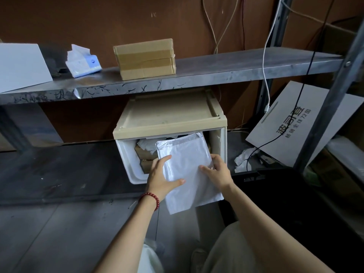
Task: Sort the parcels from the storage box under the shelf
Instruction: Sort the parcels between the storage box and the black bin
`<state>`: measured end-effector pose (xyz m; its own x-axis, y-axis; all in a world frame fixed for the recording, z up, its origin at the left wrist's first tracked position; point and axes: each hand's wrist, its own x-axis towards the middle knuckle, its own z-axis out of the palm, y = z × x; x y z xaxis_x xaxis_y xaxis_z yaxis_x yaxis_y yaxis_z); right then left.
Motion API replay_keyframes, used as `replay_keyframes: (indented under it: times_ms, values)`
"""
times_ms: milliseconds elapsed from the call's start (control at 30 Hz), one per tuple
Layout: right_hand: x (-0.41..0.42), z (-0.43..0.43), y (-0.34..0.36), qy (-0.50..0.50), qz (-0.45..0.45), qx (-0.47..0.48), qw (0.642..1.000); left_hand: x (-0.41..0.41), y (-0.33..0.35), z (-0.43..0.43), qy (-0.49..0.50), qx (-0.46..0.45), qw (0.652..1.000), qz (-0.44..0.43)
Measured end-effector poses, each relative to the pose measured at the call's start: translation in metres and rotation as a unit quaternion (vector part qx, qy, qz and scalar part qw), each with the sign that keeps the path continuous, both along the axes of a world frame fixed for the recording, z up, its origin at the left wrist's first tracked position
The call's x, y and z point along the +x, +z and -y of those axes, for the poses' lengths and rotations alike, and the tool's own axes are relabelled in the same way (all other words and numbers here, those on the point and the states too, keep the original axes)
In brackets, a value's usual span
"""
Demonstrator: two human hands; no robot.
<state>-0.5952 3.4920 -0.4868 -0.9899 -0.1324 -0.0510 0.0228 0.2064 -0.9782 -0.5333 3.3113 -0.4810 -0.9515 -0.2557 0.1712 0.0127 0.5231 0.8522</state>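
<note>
Left hand and right hand both grip a flat, crinkly white poly mailer, half out of the beige plastic storage box that's stuffed with brown cardboard parcels.

Upper metal shelf: scratched grey; carried taped cardboard box, tissue pack just left of it, white sheet at far left | lower deck: dark; bore beige-topped storage box under the shelf, crumpled white paper and tilted printed white board to its right.
</note>
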Motion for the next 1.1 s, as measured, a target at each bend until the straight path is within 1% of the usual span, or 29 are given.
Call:
replay_keyframes:
  times_ms: [133,233,333,400,467,567,700,800,867,967,1100]
  values:
    - [0.001,-0.036,0.0,0.031,-0.021,0.006,0.999,-0.012,0.0,-0.027,-0.026,-0.016,1.0,-0.003]
    - [0.003,-0.066,-0.005,0.025,-0.002,0.0,1.0,-0.025,-0.002,-0.06,-0.031,0.008,0.999,-0.009]
    - [0.006,-0.105,-0.019,-0.017,0.011,0.006,1.0,-0.035,-0.012,-0.095,-0.047,0.038,0.998,-0.002]
    - [0.011,-0.129,-0.036,-0.063,0.016,0.037,0.997,-0.041,-0.027,-0.114,-0.082,0.022,0.996,0.018]
    - [0.016,-0.15,-0.054,-0.11,0.016,0.057,0.992,-0.046,-0.043,-0.129,-0.128,-0.019,0.991,0.045]
    - [0.023,-0.173,-0.084,-0.166,0.034,0.057,0.984,-0.057,-0.065,-0.141,-0.185,-0.142,0.969,0.079]
    - [0.025,-0.192,-0.117,-0.196,0.046,0.06,0.978,-0.077,-0.092,-0.156,-0.187,-0.256,0.943,0.1]
    - [0.022,-0.203,-0.139,-0.217,0.057,0.051,0.973,-0.092,-0.117,-0.172,-0.188,-0.377,0.901,0.104]
    - [0.019,-0.213,-0.152,-0.231,0.074,0.06,0.968,-0.099,-0.133,-0.179,-0.185,-0.427,0.88,0.093]
    - [0.013,-0.227,-0.174,-0.236,0.108,0.077,0.963,-0.11,-0.149,-0.176,-0.165,-0.465,0.869,0.039]
    - [-0.002,-0.231,-0.206,-0.21,0.165,0.102,0.958,-0.123,-0.162,-0.159,-0.137,-0.452,0.88,0.049]
